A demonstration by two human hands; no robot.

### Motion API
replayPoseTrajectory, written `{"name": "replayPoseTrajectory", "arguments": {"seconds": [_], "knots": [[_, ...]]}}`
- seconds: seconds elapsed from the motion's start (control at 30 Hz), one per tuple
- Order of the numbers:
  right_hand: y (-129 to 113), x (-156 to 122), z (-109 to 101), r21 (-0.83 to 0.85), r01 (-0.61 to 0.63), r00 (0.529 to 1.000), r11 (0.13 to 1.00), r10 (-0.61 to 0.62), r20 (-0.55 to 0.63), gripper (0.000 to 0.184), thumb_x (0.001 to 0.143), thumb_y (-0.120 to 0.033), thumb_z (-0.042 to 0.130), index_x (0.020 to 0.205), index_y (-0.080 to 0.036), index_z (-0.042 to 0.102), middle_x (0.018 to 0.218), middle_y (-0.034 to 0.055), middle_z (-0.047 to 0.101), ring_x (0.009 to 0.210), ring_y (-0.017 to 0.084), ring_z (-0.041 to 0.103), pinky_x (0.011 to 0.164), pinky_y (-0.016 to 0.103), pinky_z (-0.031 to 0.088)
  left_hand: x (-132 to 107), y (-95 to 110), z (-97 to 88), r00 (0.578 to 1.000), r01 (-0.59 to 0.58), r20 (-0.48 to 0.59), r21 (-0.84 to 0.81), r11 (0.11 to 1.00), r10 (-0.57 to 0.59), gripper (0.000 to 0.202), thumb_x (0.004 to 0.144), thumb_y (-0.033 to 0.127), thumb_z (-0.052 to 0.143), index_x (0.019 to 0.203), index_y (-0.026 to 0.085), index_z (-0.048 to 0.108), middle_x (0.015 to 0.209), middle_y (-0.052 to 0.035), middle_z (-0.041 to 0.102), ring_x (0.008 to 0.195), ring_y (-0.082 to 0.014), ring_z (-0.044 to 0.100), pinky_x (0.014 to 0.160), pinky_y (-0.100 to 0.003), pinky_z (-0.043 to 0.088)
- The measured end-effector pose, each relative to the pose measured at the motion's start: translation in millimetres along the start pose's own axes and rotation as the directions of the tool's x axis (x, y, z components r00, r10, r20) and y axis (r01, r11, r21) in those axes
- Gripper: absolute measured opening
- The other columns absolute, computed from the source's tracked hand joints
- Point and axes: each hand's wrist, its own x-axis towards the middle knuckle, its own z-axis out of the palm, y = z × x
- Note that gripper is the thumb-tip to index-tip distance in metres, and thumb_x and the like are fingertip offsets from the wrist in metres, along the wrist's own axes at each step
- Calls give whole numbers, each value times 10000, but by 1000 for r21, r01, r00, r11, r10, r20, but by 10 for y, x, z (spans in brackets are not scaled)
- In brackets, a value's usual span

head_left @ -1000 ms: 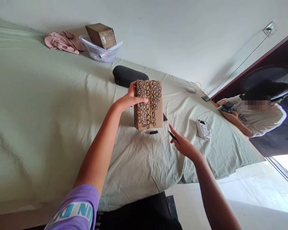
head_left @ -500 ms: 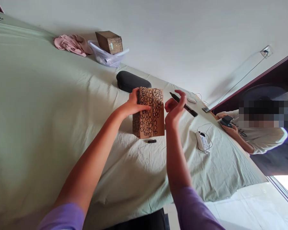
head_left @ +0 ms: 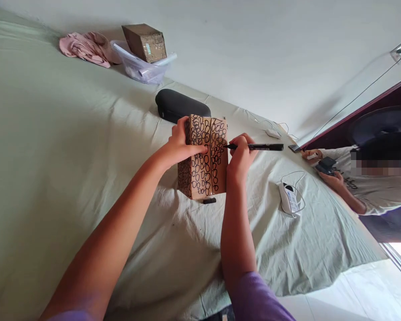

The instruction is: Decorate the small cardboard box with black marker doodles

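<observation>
Centrally, a cardboard box [head_left: 202, 183] stood on a pale green cloth [head_left: 177, 254], its upward face and left side covered in small hand-drawn black loops. The person's left hand [head_left: 178, 142] gripped it from the left, thumb laid across the loops and fingers curled over the far left corner. From the right, the right hand [head_left: 241, 158] was closed around a black marker [head_left: 267, 146], held nearly level, its tip at the box's right edge; whether tip met cardboard could not be told. A small black cap [head_left: 209, 200] lay by the near edge. Just behind the box sat a dark, rounded case [head_left: 180, 104]. A white device [head_left: 289, 198] with a looped cable lay to the right. Farther right, another person's hands [head_left: 336, 180] held a dark gadget [head_left: 326, 165].
</observation>
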Motion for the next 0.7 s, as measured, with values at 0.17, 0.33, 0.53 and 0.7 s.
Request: {"name": "replayPoseTrajectory", "arguments": {"seconds": [0.17,0.33,0.53,0.7], "knots": [[-14,-21,10,20,-18,1000,1000,18,-3,342,903,-263,556,653,-254,322,662,-38,245,624,129,334,582,267,334,9,-33,0,1000,3,12,-33,999,-3,1137,733,337,983,1659,401,325,1687,-109,383,1648,-427,365,1402,-666,303],[-8,-29,41,-11,25,1000,1000,-25,19,329,958,-305,536,674,-248,381,688,-27,314,663,130,421,609,258,381,23,-75,-7,999,-29,12,-57,998,30,1110,745,307,974,1654,436,350,1689,-81,388,1647,-416,361,1391,-674,324],[99,130,-211,92,69,996,993,-64,-63,215,988,-410,510,833,-262,511,721,-45,344,570,113,343,532,264,295,30,-50,-10,999,-5,36,-86,996,8,1107,729,283,961,1645,427,356,1669,-94,390,1637,-427,366,1354,-696,376],[479,49,-735,13,3,996,1000,-5,89,447,825,-374,688,1260,-270,682,1051,56,767,664,134,573,587,289,460,17,-8,-8,999,25,48,-111,994,-19,1097,726,301,939,1641,416,345,1649,-104,406,1609,-428,395,1331,-686,420]]}}
